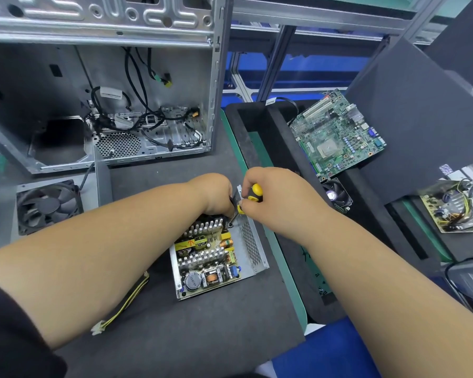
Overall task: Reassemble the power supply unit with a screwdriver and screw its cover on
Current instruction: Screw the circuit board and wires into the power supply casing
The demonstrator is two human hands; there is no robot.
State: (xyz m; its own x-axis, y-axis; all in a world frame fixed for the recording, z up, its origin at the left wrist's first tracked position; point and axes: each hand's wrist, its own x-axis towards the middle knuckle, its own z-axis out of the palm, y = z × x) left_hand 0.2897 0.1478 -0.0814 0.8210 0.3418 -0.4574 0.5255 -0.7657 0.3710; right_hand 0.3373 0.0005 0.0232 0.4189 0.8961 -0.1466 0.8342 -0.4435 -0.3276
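Forearms are reaching in: right hand (273, 195) is gripping the screwdriver (250, 199) tight; left hand (216, 196), closed, is steadying the PSU (219, 257) for screwing.

Both bare forearms reach forward and converge. The left hand (215, 195) is curled, knuckles up, fingers tucked under. The right hand (273, 197) is closed, its fingers wrapped round a handle, touching the left.
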